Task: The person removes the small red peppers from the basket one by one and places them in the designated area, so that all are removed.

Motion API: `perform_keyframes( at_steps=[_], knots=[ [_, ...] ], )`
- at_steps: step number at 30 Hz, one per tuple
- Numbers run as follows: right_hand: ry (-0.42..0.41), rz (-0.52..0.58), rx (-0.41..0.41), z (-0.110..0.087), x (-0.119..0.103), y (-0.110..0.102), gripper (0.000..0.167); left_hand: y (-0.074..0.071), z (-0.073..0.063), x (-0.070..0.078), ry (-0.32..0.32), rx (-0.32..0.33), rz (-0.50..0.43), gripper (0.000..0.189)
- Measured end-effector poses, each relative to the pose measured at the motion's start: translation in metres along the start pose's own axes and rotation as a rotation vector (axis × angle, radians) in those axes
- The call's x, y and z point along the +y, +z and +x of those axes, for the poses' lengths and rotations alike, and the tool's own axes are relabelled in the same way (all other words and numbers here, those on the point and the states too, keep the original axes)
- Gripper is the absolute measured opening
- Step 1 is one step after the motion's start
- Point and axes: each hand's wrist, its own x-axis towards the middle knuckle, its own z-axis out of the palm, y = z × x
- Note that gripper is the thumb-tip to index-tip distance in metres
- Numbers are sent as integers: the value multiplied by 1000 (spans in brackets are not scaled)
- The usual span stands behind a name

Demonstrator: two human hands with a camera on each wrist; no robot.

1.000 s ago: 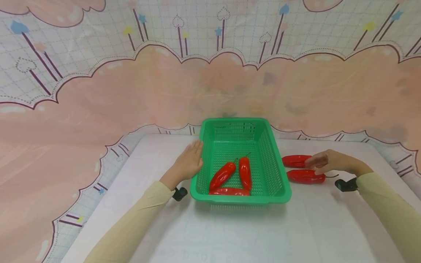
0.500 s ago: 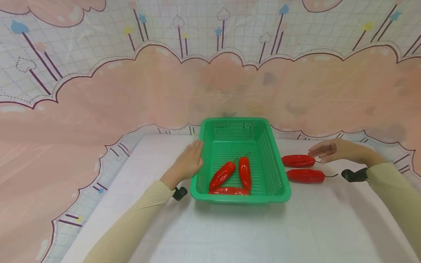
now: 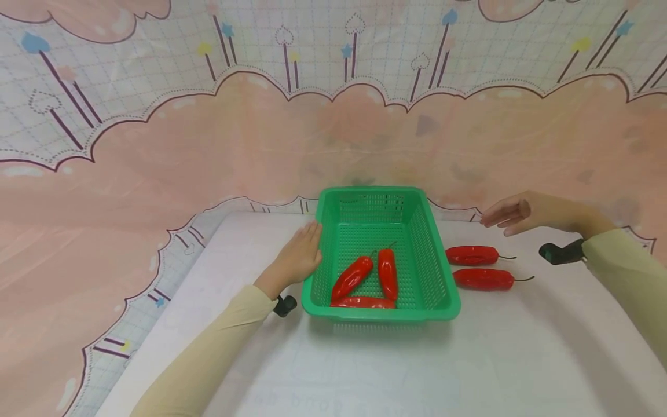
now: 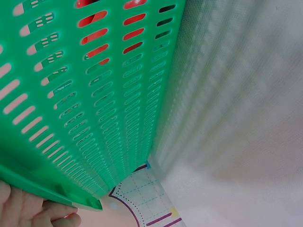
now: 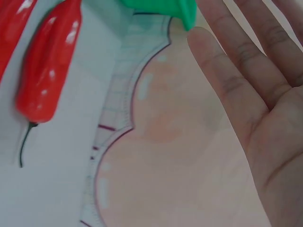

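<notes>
Since half a second ago, the right hand (image 3: 537,214) has risen and drawn away from the red peppers to the right of the basket; a second ago its fingertips were down at them. The left hand, the basket and all five peppers have stayed in place.

Nearest is a bare stretch of white tabletop (image 3: 365,370), with a cream left sleeve (image 3: 208,347) reaching in over it. Next comes the green basket (image 3: 383,315), standing upright with slotted walls. Three peppers lie on its floor: a crosswise pepper (image 3: 363,303) along the near wall, a slanting pepper (image 3: 352,279) just behind it, and a lengthwise pepper (image 3: 388,274) beside that, both with stems pointing away.

Along the left rim rests the left hand (image 3: 293,255), its fingers straight and together, touching the rim.

Right of the basket, on the tabletop, lie two more, side by side with stems pointing right: a nearer pepper (image 3: 483,280) and a farther pepper (image 3: 471,255). Whether their tips touch the basket I cannot tell. Above and beyond them hangs the right hand, fingers extended and slightly apart, holding nothing. Farthest back is a patterned cloth (image 3: 312,139).
</notes>
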Motion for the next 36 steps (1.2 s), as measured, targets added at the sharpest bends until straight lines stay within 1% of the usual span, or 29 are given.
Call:
perform_keyframes(
  at_steps=[2,6,8,14,18,20,25,32,36],
  knots=[
    [15,-26,9,3,-8,-3,49,0,0,0,-4,-2,0,60],
    [3,-56,11,9,-21,-9,52,-1,0,1,-10,-9,-3,60],
    [4,-54,7,12,-27,-10,53,0,0,0,-9,-10,-3,60],
    [13,-23,-2,20,-40,-15,49,0,-1,0,-4,-13,-3,60],
    [25,-22,-11,26,-49,-17,49,-2,-2,1,-4,-11,-2,60],
    [13,-30,-20,30,-54,-18,49,-1,-2,1,-4,-11,-1,60],
    [-5,-38,-43,41,-67,-19,50,-1,-2,0,-3,-10,2,60],
    [39,-54,-49,56,-82,-17,51,1,-1,-1,-2,-5,4,60],
    [7,-50,-58,66,-88,-14,54,1,-1,-1,-6,-8,3,61]
  ],
)
